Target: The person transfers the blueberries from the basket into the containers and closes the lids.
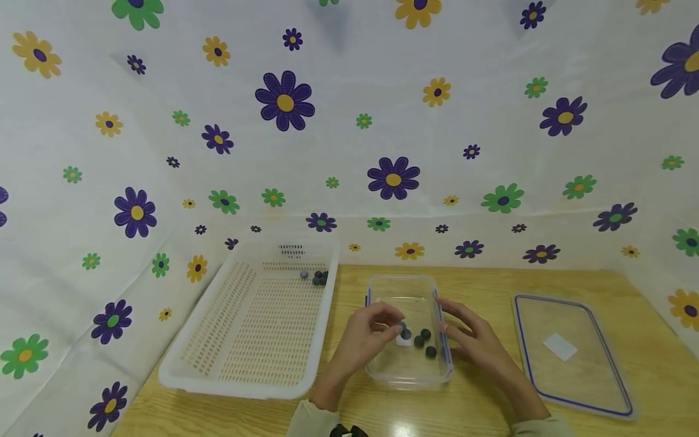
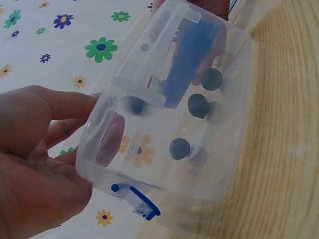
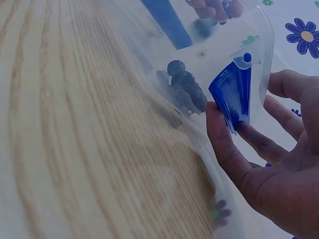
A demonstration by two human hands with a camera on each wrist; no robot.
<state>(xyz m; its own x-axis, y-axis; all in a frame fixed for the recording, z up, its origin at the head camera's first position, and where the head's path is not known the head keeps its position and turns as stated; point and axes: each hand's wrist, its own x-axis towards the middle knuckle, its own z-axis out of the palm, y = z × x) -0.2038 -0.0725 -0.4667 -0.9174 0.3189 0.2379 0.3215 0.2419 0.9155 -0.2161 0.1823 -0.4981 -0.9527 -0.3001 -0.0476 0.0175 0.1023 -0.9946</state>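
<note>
A clear plastic container [image 1: 406,382] with blue latches stands on the wooden table. My left hand [image 1: 367,335] reaches over its left side, thumb and index finger parted. Right at those fingertips is a dark blueberry [image 1: 406,334], blurred in the left wrist view. Several more blueberries [image 1: 431,351] lie on the container's floor, towards its right side. From outside, my right hand [image 1: 480,346] rests its fingers against the right wall. In the right wrist view, its fingertips touch the blue latch [image 3: 234,89] that hangs from the rim.
On the left stands a white perforated basket [image 1: 314,364], with several blueberries [image 1: 320,278] gathered in its far right corner. A clear lid [image 1: 579,382] edged in blue lies flat on the right, a white label [image 1: 560,346] on it. Flower-patterned cloth [image 1: 338,73] hangs behind the table [image 1: 480,413].
</note>
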